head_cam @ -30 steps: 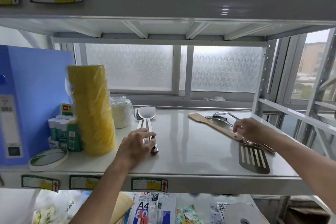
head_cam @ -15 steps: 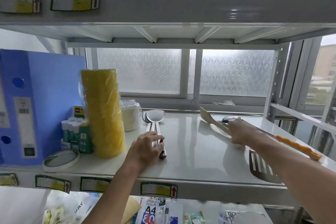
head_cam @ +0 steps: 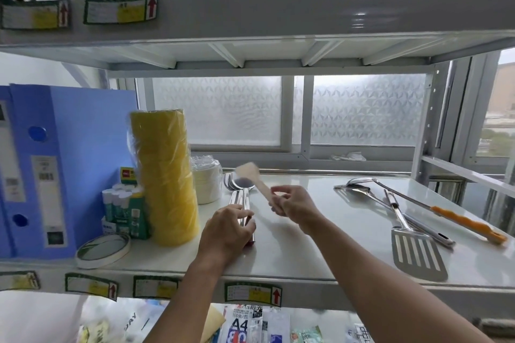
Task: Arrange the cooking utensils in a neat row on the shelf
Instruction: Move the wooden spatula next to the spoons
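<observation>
My right hand (head_cam: 292, 203) grips a wooden spatula (head_cam: 252, 175) by its handle, holding it in the air just right of the steel spoons (head_cam: 240, 195), blade pointing back and left. My left hand (head_cam: 228, 231) rests curled over the near ends of those spoons' handles, which lie side by side on the white shelf (head_cam: 306, 253). On the shelf's right side lie a slotted steel turner (head_cam: 415, 253), a steel ladle (head_cam: 359, 191) and an orange-handled spoon (head_cam: 462, 221), crossing one another.
Left of the spoons stand a yellow tape stack (head_cam: 165, 175), a wrapped pile of white cups (head_cam: 206, 184), glue sticks (head_cam: 122, 211), a tape roll (head_cam: 103, 249) and blue binders (head_cam: 55, 164). An upper shelf (head_cam: 250, 17) hangs overhead; a window is behind.
My right hand lifted the wooden spatula off the utensil pile on the right and carried it left across the shelf to beside the spoons. My left hand stayed on the spoon handles.
</observation>
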Motion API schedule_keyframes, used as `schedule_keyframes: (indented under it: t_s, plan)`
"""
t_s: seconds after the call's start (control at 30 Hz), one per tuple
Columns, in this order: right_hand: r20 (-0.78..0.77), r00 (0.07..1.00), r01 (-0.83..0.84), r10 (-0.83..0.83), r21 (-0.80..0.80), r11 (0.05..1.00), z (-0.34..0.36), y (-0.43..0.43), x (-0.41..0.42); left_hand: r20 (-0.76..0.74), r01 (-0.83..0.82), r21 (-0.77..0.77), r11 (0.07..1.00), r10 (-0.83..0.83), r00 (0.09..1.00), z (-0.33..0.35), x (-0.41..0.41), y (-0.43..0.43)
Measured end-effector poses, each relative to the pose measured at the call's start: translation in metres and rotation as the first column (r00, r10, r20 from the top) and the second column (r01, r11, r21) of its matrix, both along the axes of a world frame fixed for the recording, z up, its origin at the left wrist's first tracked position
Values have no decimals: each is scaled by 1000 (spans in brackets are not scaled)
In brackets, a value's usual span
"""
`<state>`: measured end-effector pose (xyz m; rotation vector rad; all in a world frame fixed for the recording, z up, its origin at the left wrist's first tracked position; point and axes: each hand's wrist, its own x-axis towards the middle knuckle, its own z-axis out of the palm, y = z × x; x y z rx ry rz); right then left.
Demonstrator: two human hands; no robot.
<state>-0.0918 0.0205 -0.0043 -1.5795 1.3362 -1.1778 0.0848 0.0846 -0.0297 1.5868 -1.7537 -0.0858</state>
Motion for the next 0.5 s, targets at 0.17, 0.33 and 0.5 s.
schedule_keyframes:
  t_s: [0.17,0.33,0.5]
  plan:
    - [-444,895,-5,-42,-104,995,-7,4,18,-19,-39,-43,998,38,999,0,-1,-2]
    - [-623,782,-200,7,-241,950,-22,11,19,2,-102,-64,993,102,995,-2,-2,-4]
    - [-794,600,-213,-93,-272,939,-25,21,21,17,-203,-47,978,204,979,-2,-3,-2]
